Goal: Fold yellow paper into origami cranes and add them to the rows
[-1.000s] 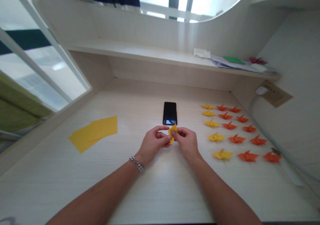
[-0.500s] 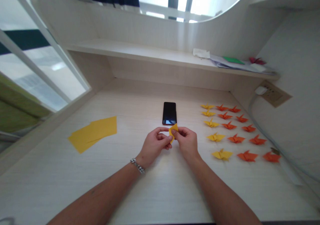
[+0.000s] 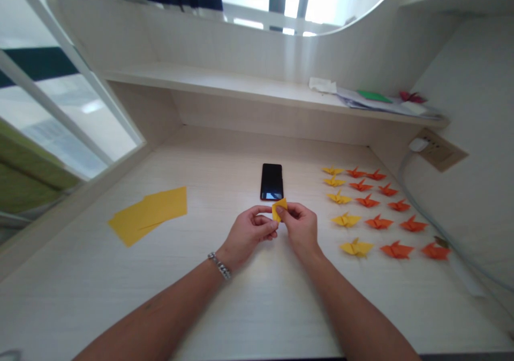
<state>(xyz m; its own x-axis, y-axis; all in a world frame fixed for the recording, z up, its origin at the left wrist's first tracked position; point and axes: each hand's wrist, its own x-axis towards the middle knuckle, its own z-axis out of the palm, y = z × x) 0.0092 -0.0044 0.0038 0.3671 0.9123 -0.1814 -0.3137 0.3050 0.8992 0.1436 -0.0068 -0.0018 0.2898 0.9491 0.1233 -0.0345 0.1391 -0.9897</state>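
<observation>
A small folded piece of yellow paper [image 3: 278, 209] is held up between my hands, just in front of a black phone [image 3: 272, 181]. My right hand [image 3: 300, 225] pinches it between thumb and fingers. From the other side, my left hand [image 3: 252, 230] has its fingertips closed at the paper's left and lower edge. Some fingers of both hands are hidden behind the paper. Yellow paper cranes [image 3: 346, 220] stand in a column to the right, beside two columns of orange paper cranes [image 3: 379, 222].
Overlapping yellow paper sheets [image 3: 150, 213] lie at the left of the pale desk [image 3: 217, 163]. A grey cable [image 3: 425, 216] runs from a wall socket [image 3: 441, 149] down the right side. Papers [image 3: 375, 104] rest on the shelf [image 3: 225, 85] above.
The yellow paper has turned slightly in my fingers, and more of its flat face shows. My left thumb has drawn a little lower along its edge. The phone, sheets and cranes stay put.
</observation>
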